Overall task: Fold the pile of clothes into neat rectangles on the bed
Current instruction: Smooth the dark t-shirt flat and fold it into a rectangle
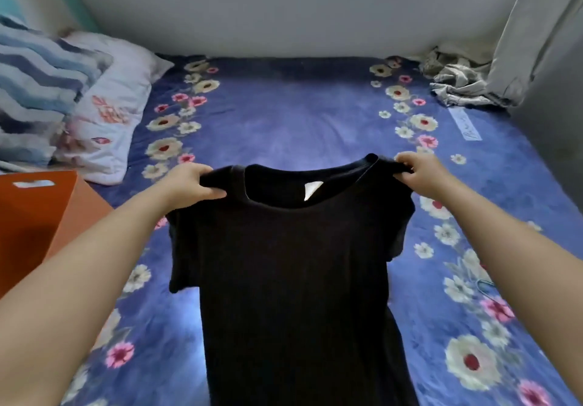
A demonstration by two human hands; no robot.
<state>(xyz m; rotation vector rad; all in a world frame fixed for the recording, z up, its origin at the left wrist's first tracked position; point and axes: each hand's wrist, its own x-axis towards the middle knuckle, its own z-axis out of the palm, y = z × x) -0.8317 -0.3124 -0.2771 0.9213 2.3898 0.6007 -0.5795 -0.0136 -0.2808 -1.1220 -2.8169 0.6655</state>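
In the head view, I held a black shirt (290,267) up over the bed (284,115). My left hand (195,185) pinched one shoulder, my right hand (416,170) pinched the other, both clamped on the cloth. The shirt hung free, its hem out of sight below. I judged the risk was in laying it down: lowered unevenly, the sleeves could fold under and make wrinkles.

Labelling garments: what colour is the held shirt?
Plain black shirt, white neck tag; best and only seen in the head view.
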